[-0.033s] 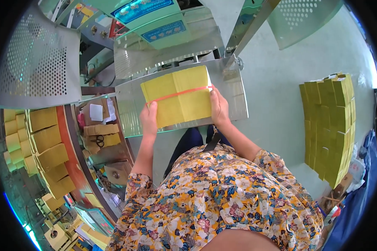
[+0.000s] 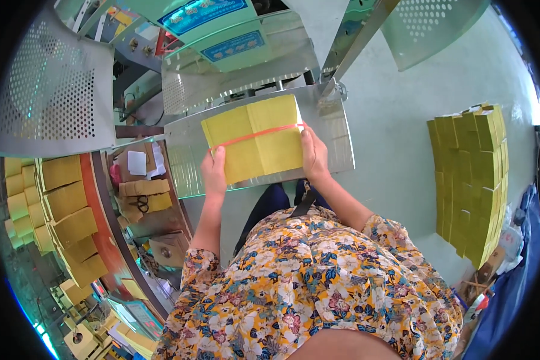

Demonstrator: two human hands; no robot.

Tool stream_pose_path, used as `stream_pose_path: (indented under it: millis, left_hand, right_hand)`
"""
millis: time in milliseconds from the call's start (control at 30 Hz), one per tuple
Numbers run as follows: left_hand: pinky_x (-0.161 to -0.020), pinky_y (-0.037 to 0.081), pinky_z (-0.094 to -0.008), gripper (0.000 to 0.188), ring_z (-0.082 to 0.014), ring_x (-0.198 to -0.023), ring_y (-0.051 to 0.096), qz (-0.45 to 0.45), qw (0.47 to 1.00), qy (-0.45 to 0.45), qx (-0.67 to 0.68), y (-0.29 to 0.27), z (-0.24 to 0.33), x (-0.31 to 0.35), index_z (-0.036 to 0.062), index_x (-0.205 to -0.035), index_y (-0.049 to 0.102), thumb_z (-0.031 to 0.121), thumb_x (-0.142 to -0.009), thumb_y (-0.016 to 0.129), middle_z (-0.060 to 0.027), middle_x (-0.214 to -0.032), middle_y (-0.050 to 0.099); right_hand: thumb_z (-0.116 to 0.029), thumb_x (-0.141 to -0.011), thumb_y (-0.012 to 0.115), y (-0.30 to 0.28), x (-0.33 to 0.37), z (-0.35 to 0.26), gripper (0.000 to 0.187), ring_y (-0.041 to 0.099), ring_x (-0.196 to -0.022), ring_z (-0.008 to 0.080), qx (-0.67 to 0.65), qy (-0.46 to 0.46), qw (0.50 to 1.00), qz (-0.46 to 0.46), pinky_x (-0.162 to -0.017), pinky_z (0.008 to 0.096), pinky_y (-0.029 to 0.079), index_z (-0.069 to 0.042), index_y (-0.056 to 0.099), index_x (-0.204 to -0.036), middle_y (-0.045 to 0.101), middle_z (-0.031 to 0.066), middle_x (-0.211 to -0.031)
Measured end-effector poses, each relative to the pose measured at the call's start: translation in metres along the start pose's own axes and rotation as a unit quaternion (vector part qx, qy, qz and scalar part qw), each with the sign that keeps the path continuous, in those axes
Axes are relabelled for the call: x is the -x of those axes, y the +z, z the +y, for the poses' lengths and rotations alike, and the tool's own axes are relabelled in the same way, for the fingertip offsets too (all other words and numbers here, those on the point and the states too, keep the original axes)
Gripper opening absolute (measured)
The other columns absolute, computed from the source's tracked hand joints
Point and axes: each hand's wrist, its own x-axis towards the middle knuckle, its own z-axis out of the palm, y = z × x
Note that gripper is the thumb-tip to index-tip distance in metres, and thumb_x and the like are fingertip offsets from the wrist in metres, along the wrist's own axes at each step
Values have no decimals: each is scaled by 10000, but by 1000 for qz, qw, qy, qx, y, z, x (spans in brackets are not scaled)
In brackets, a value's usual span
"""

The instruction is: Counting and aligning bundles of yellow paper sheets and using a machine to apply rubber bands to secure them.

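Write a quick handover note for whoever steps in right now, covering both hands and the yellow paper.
Left hand: grips the left edge of the yellow paper bundle.
Right hand: grips its right edge.
Bundle lies on the metal tray, with a red band already across it.
Banded stacks stand on the right; more stacks sit on the left.
Left to do: this bundle has not yet joined either pile.

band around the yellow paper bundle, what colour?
Orange-red rubber band across the yellow paper bundle; clearest in the head view.

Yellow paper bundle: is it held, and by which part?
Yes. Both hands hold the yellow bundle on the metal tray: left hand at its lower left edge, right hand at its right edge beside the red band.
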Motion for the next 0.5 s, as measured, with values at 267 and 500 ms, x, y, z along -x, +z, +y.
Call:
stream_pose_path:
  millis: [267,500]
  left_hand:
    - [-716,510,-311,341,-184,-747,642,49,950,-19,-307,-35,22,19,-7,-1073,660,312,-980,585,-79,-949,692]
    - [-796,517,-303,186,-149,-889,642,44,957,-74,278,-46,-6,5,50,-1092,635,183,-968,601,-45,-1013,678]
  right_hand:
    - [-259,-988,518,-36,-5,22,348,639,-872,141,-25,62,997,37,-793,276,500,32,688,-1074,703,86,-953]
    - [-193,-954,562,-37,-46,0,254,608,-834,102,-43,94,994,36,-765,250,478,15,695,-1014,682,50,-894]
